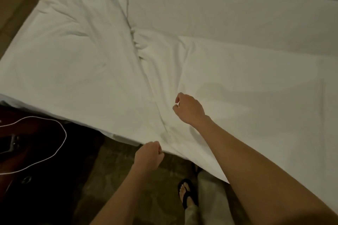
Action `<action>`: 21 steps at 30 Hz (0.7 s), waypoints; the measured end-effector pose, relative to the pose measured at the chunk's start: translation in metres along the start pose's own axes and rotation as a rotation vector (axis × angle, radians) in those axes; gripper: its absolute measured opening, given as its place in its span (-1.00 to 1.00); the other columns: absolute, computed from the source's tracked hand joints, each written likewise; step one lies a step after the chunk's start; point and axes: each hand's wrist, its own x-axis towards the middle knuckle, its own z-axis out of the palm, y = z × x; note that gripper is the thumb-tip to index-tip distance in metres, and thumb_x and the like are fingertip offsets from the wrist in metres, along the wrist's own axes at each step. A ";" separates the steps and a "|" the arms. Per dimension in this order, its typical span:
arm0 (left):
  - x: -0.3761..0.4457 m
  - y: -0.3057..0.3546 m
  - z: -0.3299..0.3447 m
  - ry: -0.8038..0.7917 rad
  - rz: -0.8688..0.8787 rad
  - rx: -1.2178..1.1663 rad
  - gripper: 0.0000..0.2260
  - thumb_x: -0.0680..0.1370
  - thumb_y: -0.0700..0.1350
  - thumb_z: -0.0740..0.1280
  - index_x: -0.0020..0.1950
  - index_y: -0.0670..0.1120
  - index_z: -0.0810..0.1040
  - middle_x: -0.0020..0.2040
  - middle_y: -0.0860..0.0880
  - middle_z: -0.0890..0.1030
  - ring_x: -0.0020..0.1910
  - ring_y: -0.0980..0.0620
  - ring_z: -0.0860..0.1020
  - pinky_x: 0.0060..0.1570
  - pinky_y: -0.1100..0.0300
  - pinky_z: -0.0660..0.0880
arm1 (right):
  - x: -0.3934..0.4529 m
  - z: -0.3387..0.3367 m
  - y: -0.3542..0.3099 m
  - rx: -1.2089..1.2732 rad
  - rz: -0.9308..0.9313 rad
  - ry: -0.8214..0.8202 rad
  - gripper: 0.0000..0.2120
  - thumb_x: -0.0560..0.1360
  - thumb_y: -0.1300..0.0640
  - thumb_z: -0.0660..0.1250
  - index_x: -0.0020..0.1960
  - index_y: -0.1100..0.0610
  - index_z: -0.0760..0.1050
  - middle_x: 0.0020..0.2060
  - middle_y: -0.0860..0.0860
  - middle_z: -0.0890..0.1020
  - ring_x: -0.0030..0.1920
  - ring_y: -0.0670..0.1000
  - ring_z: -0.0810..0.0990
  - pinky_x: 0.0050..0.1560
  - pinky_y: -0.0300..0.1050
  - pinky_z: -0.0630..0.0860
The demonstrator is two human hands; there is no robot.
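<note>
Sheet (237, 78), white, covers the bed across most of the frame; its near edge runs from left-centre down to bottom centre. Risk: a creased ridge (136, 42) sits upper-centre w/ a fold running down toward the hands. Tugging from one corner only would prob. drag it sideways & bunch it more, not flatten it. Hem could also slip out if the grip is light. Left hand (149, 157), bottom centre: fingers curled tight at the hem, seems to pinch it. Right hand (190, 109), centre, over the cloth: fingers loosely curled, thumb & forefinger a bit apart, no fabric btwn them. White cable (36, 116) lies on dark stand (36, 148), lower left.
</note>
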 end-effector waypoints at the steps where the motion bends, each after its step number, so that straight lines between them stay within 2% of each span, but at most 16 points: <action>1: 0.002 -0.011 -0.003 -0.013 -0.018 0.003 -0.85 0.57 0.00 0.28 0.08 -0.04 0.50 0.02 0.02 0.58 -0.01 0.06 0.55 0.04 0.19 0.51 | 0.009 0.003 -0.010 0.006 -0.008 0.001 -0.77 0.56 0.13 0.19 0.17 0.19 0.44 0.02 0.08 0.57 0.00 0.12 0.55 -0.11 -0.13 0.37; 3: 0.015 -0.031 -0.019 -0.015 -0.046 -0.009 -0.85 0.57 0.00 0.28 0.09 -0.03 0.51 0.02 0.02 0.58 -0.02 0.07 0.55 0.05 0.19 0.52 | 0.020 0.016 -0.022 -0.015 -0.015 -0.055 -0.76 0.57 0.12 0.18 0.19 0.19 0.42 0.06 0.09 0.55 0.04 0.12 0.54 -0.08 -0.12 0.39; 7: 0.063 -0.052 -0.093 0.053 -0.044 -0.015 -0.79 0.59 -0.01 0.24 0.17 -0.05 0.51 0.11 0.00 0.57 0.06 0.04 0.54 0.09 0.17 0.49 | 0.034 0.054 -0.028 -0.096 0.035 -0.295 -0.72 0.59 0.10 0.15 0.25 0.17 0.35 0.16 0.10 0.50 0.13 0.11 0.52 0.04 -0.11 0.40; 10: 0.108 -0.060 -0.166 0.190 -0.017 -0.021 -0.79 0.58 -0.02 0.24 0.15 -0.06 0.52 0.13 -0.04 0.58 0.10 -0.04 0.53 0.08 0.10 0.47 | 0.048 0.074 -0.032 -0.140 0.051 -0.395 -0.78 0.58 0.09 0.14 0.19 0.16 0.35 0.06 0.05 0.48 -0.02 0.04 0.47 -0.05 -0.15 0.37; 13: 0.137 -0.053 -0.222 0.301 0.012 -0.069 -0.81 0.56 -0.02 0.25 0.11 -0.04 0.53 0.07 -0.03 0.59 0.05 -0.05 0.55 0.02 0.10 0.48 | 0.070 0.070 -0.041 -0.172 0.069 -0.394 -0.87 0.58 0.09 0.14 0.08 0.11 0.33 0.00 0.03 0.46 -0.08 0.02 0.44 -0.08 -0.15 0.35; 15: 0.160 -0.058 -0.246 0.309 0.022 -0.087 -0.82 0.56 -0.03 0.25 0.11 -0.05 0.53 0.05 -0.01 0.60 0.00 -0.04 0.56 -0.02 0.11 0.49 | 0.103 0.065 -0.060 -0.174 0.062 -0.352 -0.78 0.58 0.08 0.16 0.16 0.15 0.38 0.09 0.07 0.51 0.02 0.07 0.52 -0.01 -0.12 0.40; 17: 0.179 -0.068 -0.254 0.268 0.019 -0.081 -0.81 0.56 -0.04 0.24 0.12 -0.05 0.53 0.05 -0.02 0.60 0.00 -0.04 0.56 -0.04 0.12 0.48 | 0.138 0.059 -0.082 -0.156 0.075 -0.279 -0.73 0.56 0.06 0.18 0.21 0.17 0.39 0.14 0.09 0.53 0.12 0.11 0.53 0.08 -0.10 0.42; 21: 0.217 -0.101 -0.242 0.120 0.026 -0.050 -0.79 0.56 -0.03 0.23 0.14 -0.05 0.53 0.10 -0.04 0.59 0.06 -0.07 0.55 0.03 0.11 0.47 | 0.216 0.045 -0.125 0.014 0.148 -0.146 -0.68 0.53 0.06 0.26 0.24 0.17 0.42 0.16 0.10 0.56 0.18 0.12 0.51 0.12 -0.11 0.39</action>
